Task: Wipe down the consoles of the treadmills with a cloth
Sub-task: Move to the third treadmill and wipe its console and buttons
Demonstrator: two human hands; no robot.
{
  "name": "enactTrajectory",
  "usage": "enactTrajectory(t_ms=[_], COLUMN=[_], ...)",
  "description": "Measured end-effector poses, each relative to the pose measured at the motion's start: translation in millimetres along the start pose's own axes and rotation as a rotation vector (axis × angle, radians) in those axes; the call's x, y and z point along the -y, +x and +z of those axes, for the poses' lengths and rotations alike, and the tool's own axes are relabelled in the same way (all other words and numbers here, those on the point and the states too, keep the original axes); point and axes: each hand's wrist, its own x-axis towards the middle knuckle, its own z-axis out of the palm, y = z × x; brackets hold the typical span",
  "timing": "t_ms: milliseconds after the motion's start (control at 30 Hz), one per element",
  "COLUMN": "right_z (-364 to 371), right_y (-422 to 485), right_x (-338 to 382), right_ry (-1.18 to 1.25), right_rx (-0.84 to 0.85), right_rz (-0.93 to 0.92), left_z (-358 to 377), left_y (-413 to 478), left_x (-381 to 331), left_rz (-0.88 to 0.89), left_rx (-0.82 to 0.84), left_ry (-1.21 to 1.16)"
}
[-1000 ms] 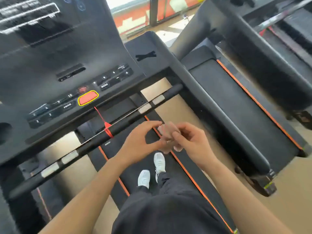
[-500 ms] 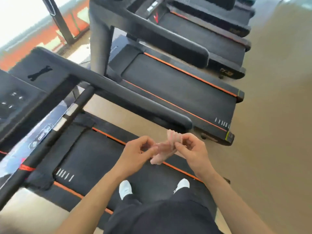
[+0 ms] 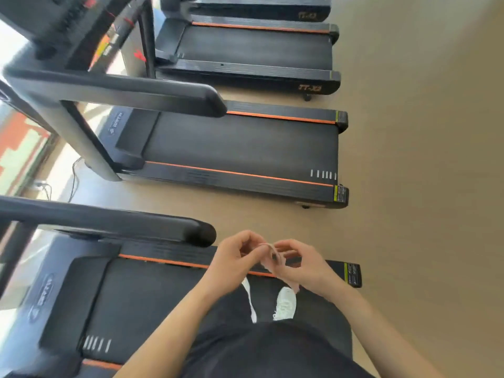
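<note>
Between 2 treadmills, a pale cloth (image 3: 274, 255) is pinched by the fingers of both the left hand (image 3: 236, 261) and right hand (image 3: 301, 266), above the belt (image 3: 152, 293). The view has been swung off the console within 1 second, so the next console (image 3: 62, 20) is judged the coming target.

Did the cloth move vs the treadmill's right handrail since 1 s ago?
Yes. The cloth, pinched between the left hand and right hand, now sits past the handrail's rear tip, over the deck's side rail; earlier it was nearer the console.
</note>
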Motion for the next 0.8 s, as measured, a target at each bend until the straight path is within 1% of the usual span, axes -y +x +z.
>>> enactTrajectory(t_ms=[167, 267, 367, 533, 667, 733, 800], right_z=[-31, -51, -74, -123, -162, -180, -196], right_y=[34, 64, 97, 149, 186, 212, 242], right_x=[-7, -6, -1, 26, 67, 85, 104], right_ry=[0.075, 0.061, 0.007, -0.133, -0.201, -0.206, -0.185], right_rx=[-0.026, -0.056, -0.097, -0.157, -0.261, -0.331, -0.367], right_rz=[0.015, 0.041, 0.076, 0.103, 0.103, 0.088, 0.064], left_z=[18, 12, 0, -22, -44, -54, -59], left_y=[51, 91, 138, 208, 255, 281, 311], left_x=[-17, -21, -25, -39, -57, -67, -77], left_rz=[-0.039, -0.036, -0.049, -0.158, -0.202, -0.225, -0.251], left_rx=[0.040, 0.051, -0.019, -0.125, -0.165, -0.234, -0.332], left_ry=[-0.045, -0.096, -0.194, -0.414, -0.461, -0.456, -0.475])
